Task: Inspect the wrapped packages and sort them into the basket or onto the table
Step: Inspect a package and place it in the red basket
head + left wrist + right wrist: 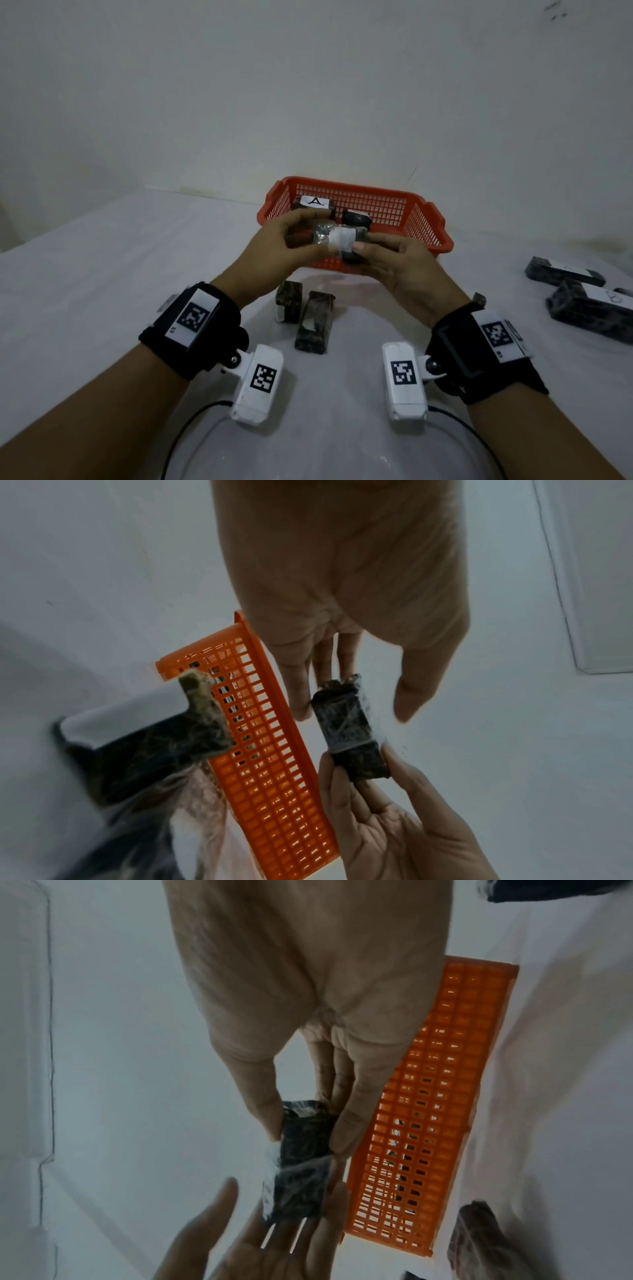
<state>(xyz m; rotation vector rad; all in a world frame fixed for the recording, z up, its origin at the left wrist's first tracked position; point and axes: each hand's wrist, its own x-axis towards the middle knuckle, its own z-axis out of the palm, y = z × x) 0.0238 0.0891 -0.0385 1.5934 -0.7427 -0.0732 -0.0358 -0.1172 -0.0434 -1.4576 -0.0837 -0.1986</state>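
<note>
A pale, bare wall (308,85) rises behind the worktop, with a few small dark specks near its upper right corner (556,15) and a thin dark scratch (412,173) lower down. Black wrist straps (191,329) carry white cards printed with black square-pattern markers (495,334). Two small white box cameras (258,383) hang from the straps on little brackets, each bearing its own marker. Thin black cables (191,421) loop from them toward the near edge. In the wrist views a faint moulded line (561,574) runs along the wall.
</note>
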